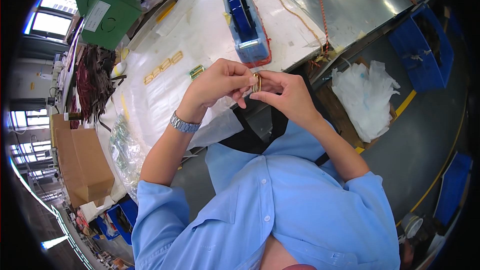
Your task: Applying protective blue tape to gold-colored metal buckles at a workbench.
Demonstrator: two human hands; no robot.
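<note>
Gold buckle [257, 83] sits between both hands near blue tape dispenser [246, 25], long axis roughly up-down in view. Right hand [287, 95] grips it, thumb and fingers closed; left hand [218, 84] fingertips pinch its left edge.

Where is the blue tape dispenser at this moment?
In the head view, the dispenser sits at upper centre on the white tabletop, just beyond the left hand and right hand, right of the row of gold buckles.
</note>
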